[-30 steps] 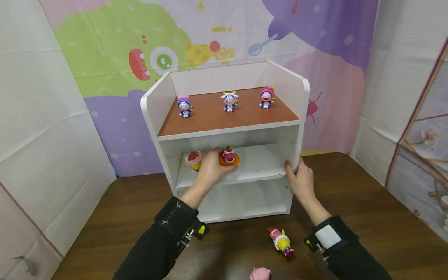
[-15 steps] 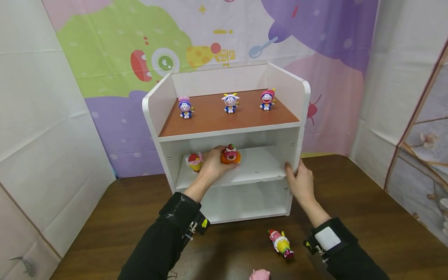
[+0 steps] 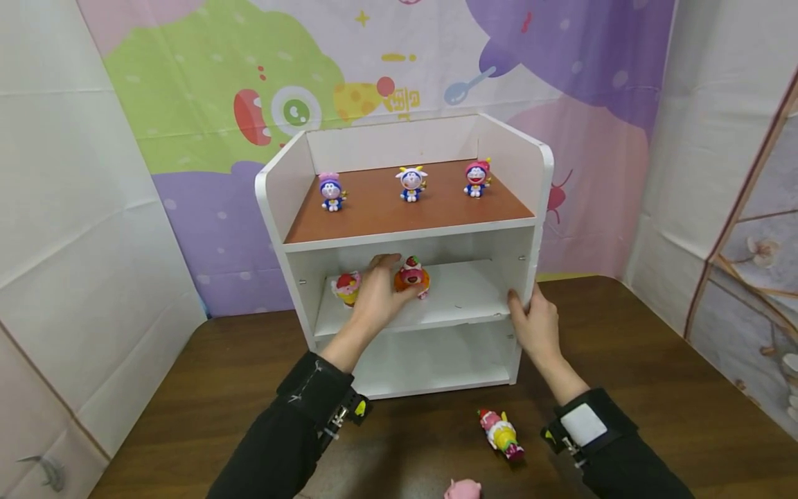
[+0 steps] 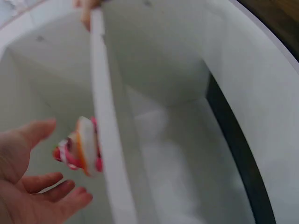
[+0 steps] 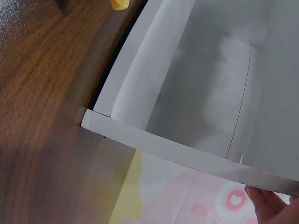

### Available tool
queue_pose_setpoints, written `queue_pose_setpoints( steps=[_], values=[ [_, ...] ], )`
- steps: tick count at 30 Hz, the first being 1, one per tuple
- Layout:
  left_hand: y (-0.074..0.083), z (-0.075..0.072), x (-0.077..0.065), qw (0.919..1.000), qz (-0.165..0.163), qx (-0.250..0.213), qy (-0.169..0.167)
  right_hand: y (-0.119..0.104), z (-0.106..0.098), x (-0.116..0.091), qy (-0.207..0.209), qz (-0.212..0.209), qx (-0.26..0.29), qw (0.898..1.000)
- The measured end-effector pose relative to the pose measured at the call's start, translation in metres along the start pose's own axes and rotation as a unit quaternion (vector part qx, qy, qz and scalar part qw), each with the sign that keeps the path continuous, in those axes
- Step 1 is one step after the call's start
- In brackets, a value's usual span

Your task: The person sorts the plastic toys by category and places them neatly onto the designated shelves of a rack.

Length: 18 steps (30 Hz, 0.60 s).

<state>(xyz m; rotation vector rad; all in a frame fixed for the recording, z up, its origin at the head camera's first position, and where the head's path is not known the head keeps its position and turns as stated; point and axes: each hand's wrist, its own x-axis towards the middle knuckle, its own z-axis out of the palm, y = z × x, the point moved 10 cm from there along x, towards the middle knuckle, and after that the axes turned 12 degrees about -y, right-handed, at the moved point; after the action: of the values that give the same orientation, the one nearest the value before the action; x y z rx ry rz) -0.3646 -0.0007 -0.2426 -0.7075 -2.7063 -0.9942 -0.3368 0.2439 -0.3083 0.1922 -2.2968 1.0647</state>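
Note:
A pink bear figurine with an orange ring and a strawberry top (image 3: 412, 275) stands on the middle board (image 3: 461, 285) of a white shelf unit. My left hand (image 3: 377, 294) is beside it, fingers spread. In the left wrist view, a gap shows between that hand (image 4: 21, 186) and the figurine (image 4: 83, 147). A cupcake-like figurine (image 3: 346, 287) stands further left, partly behind the hand. My right hand (image 3: 537, 322) grips the unit's right side panel (image 3: 527, 260), thumb on the inner side. Its fingers (image 5: 266, 203) show at the panel's edge in the right wrist view.
Three blue-and-white figurines, the middle one horned (image 3: 411, 184), stand on the brown top board (image 3: 374, 220). On the wooden table (image 3: 249, 388) before the unit lie a pink-and-yellow figurine (image 3: 501, 435) and a pink pig-like toy (image 3: 463, 489). A patterned cloth (image 3: 206, 229) hangs behind.
The left hand's fingers have come off the bear figurine, which stays on the middle board. The right hand keeps its grip on the side panel.

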Motion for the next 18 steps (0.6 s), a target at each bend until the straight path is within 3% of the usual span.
queue_pose_setpoints(
  steps=[5, 9, 13, 18],
  values=[
    [0.020, -0.018, -0.020, 0.9965, 0.059, 0.013, 0.058, -0.001, -0.001, 0.001, 0.001, 0.000, 0.000, 1.000],
    [0.029, -0.034, -0.043, 0.9881, 0.101, 0.031, 0.111, -0.002, 0.000, 0.001, 0.000, 0.001, 0.000, 1.000],
    [0.026, -0.053, -0.070, 0.9752, 0.125, 0.030, 0.180, -0.002, 0.001, 0.001, -0.007, -0.002, 0.003, 1.000],
    [0.012, -0.075, -0.097, 0.9539, 0.152, -0.003, 0.259, -0.002, 0.001, 0.000, -0.006, -0.006, 0.003, 1.000]
  ],
)
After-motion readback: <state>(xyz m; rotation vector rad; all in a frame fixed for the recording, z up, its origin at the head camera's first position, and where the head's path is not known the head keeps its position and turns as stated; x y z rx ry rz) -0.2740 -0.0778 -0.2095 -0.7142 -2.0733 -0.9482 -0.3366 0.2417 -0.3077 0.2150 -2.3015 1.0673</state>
